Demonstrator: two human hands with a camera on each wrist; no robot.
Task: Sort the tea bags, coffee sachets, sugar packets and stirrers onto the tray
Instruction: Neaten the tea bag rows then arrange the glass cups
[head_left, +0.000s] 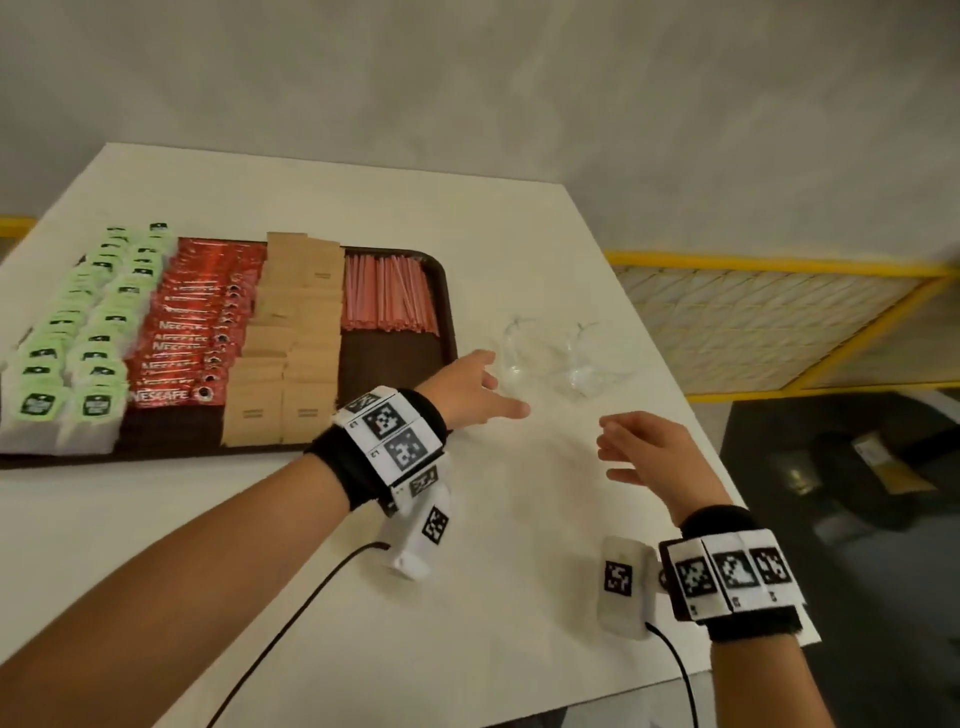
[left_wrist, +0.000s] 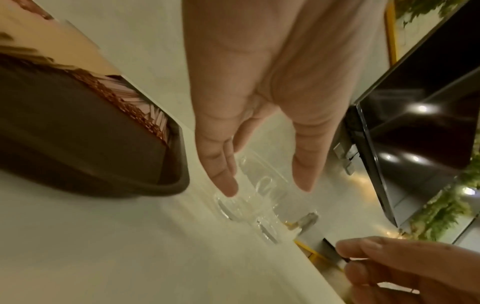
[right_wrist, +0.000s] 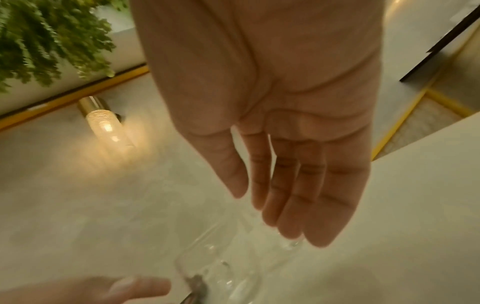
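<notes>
Four tidy rows on the brown tray (head_left: 395, 358): green, red, tan, pink.

green tea bags (head_left: 78, 332), red coffee sachets (head_left: 192, 322), brown tray (head_left: 395, 358), white table (head_left: 519, 234)

Grey wall (head_left: 467, 78) behind white table (head_left: 363, 597), yellow-framed panel (head_left: 779, 317)

One brown tray (head_left: 444, 291) holds four sorted groups; two clear glasses (head_left: 524, 345) stand beside it; two hands (head_left: 470, 387) hover.
</notes>
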